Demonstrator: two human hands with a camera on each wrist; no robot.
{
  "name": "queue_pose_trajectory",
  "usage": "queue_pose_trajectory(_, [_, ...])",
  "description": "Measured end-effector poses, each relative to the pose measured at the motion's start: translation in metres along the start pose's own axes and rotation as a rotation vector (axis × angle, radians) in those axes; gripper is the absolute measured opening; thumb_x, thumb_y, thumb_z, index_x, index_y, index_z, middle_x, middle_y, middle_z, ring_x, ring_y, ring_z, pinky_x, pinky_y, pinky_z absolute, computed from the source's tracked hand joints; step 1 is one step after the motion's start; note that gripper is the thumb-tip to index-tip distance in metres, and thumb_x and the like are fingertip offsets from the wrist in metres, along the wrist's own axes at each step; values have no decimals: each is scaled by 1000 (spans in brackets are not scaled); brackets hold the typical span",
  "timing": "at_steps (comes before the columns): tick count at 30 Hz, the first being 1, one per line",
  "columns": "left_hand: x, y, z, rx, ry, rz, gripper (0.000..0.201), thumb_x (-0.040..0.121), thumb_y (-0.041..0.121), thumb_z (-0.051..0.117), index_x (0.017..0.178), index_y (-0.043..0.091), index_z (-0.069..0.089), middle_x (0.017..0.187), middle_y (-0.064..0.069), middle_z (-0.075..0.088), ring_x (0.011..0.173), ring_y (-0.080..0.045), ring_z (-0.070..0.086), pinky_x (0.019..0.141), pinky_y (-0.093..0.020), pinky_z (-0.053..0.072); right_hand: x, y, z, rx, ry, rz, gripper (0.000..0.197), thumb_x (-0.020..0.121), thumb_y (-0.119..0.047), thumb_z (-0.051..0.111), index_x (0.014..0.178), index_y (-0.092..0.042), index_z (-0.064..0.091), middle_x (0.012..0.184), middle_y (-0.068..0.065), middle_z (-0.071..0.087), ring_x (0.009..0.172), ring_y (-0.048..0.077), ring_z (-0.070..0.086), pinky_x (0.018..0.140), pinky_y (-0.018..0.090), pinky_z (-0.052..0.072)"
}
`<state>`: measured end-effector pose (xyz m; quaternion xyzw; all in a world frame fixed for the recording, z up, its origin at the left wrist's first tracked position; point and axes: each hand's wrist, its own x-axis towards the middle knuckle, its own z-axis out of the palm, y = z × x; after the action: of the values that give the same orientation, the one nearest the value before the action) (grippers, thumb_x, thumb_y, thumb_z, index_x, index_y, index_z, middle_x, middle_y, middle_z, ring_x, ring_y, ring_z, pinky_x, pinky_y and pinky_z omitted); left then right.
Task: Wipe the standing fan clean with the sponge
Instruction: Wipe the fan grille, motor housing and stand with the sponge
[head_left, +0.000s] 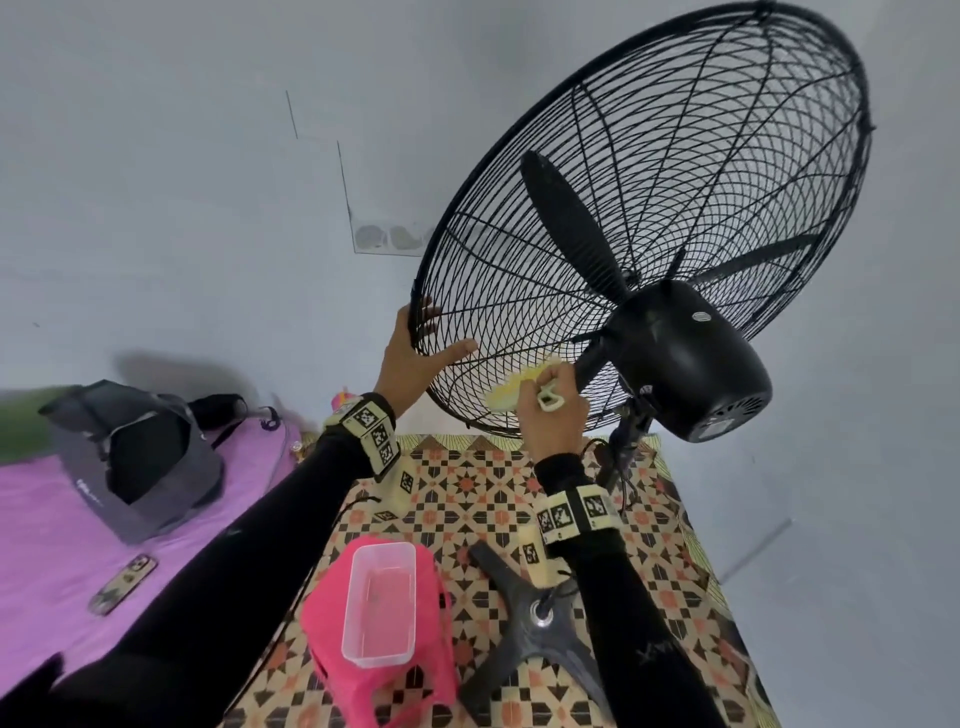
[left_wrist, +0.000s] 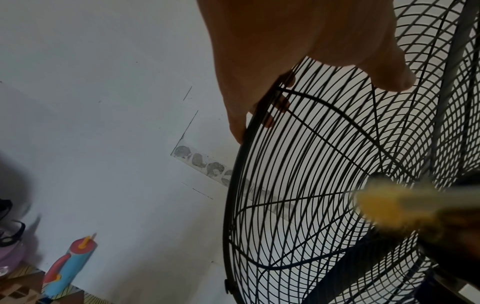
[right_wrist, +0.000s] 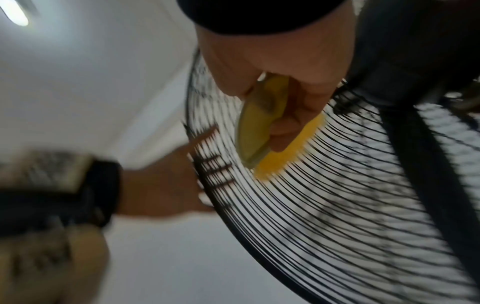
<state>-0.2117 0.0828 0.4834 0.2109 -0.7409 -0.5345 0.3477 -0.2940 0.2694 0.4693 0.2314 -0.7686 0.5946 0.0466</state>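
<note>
The black standing fan, seen from behind, has a wide wire cage (head_left: 675, 182) and a round motor housing (head_left: 685, 358). My left hand (head_left: 415, 353) grips the cage rim at its lower left, fingers hooked over the rim (left_wrist: 259, 115) and thumb lying on the rear wires. My right hand (head_left: 550, 405) holds a yellow sponge (head_left: 511, 392) with a green side and presses it against the rear wires just left of the motor. The sponge (right_wrist: 285, 156) sits flat on the cage (right_wrist: 337, 195) under my fingers (right_wrist: 283, 131). From the left wrist the sponge (left_wrist: 384, 207) looks blurred.
A pink stool (head_left: 332, 623) carrying a clear plastic container (head_left: 382, 603) stands on the patterned mat (head_left: 467, 493), beside the fan's cross-shaped base (head_left: 535, 618). A purple bed (head_left: 47, 545) at the left holds a grey bag (head_left: 140, 457) and a phone (head_left: 122, 584). A colourful bottle (left_wrist: 70, 265) stands by the wall.
</note>
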Motion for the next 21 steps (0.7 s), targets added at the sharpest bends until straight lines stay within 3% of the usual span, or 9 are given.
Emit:
queue_pose_trajectory(3, [-1, 0, 3, -5, 8, 12, 98, 64, 72, 87, 143, 38, 41, 140, 19, 57, 131, -6, 54, 114, -49, 45, 5, -12, 2, 51, 78, -25, 12, 92, -5, 59, 92, -6, 47, 66, 0, 55, 48, 0, 52, 44, 8, 36])
queue_pose_trajectory(5, [-1, 0, 3, -16, 15, 0, 100, 63, 72, 87, 144, 36, 42, 140, 19, 57, 131, -7, 54, 114, -50, 45, 3, -2, 9, -13, 13, 56, 12, 94, -9, 58, 95, -9, 47, 74, 4, 59, 55, 4, 54, 47, 14, 41])
queue_pose_trajectory(9, [0, -3, -4, -13, 14, 5, 95, 64, 71, 88, 142, 38, 44, 139, 20, 57, 131, -7, 55, 114, -51, 45, 10, 8, 1, -114, -79, 173, 10, 94, -16, 59, 94, -11, 51, 82, 3, 57, 66, 8, 53, 49, 16, 34])
queue_pose_trajectory(11, [0, -4, -1, -14, 5, 19, 92, 65, 70, 87, 141, 41, 44, 138, 20, 57, 130, -7, 55, 113, -51, 46, 23, -7, -14, -91, 19, 96, 11, 91, -20, 61, 89, -12, 54, 77, 4, 62, 64, 10, 58, 45, 14, 36])
queue_pose_trajectory(13, [0, -2, 3, -26, 5, 30, 93, 65, 70, 87, 142, 38, 44, 138, 20, 58, 129, -8, 56, 112, -51, 47, 34, -23, -24, -47, 129, 7, 12, 90, -17, 62, 87, -9, 53, 71, 0, 60, 59, -1, 55, 45, 9, 35])
queue_pose_trajectory(15, [0, -1, 3, -28, 11, 34, 94, 65, 71, 87, 142, 36, 45, 137, 19, 58, 129, -9, 56, 111, -52, 47, 37, -21, -19, -29, 131, -30, 12, 90, -14, 61, 87, -9, 50, 69, -1, 58, 57, -3, 54, 47, 8, 37])
queue_pose_trajectory(16, [0, -1, 2, -24, 13, 32, 94, 65, 71, 86, 142, 36, 45, 137, 19, 58, 129, -10, 56, 111, -52, 47, 33, -13, -13, -41, 103, -14, 13, 91, -13, 61, 87, -12, 48, 71, -1, 59, 58, 0, 56, 49, 11, 42])
queue_pose_trajectory(19, [-1, -1, -1, -14, 1, 22, 97, 64, 72, 86, 143, 35, 44, 138, 18, 58, 130, -11, 56, 111, -52, 47, 19, 17, -1, -101, -13, 120, 16, 94, -18, 59, 91, -22, 44, 87, 10, 64, 78, 26, 67, 59, 26, 54])
queue_pose_trajectory(21, [-1, -1, -2, -7, -8, 34, 95, 65, 70, 87, 143, 37, 43, 139, 18, 58, 130, -10, 56, 112, -52, 46, 15, 19, -5, -112, 8, 114, 14, 95, -20, 59, 94, -21, 46, 83, 7, 63, 72, 19, 64, 55, 20, 47])
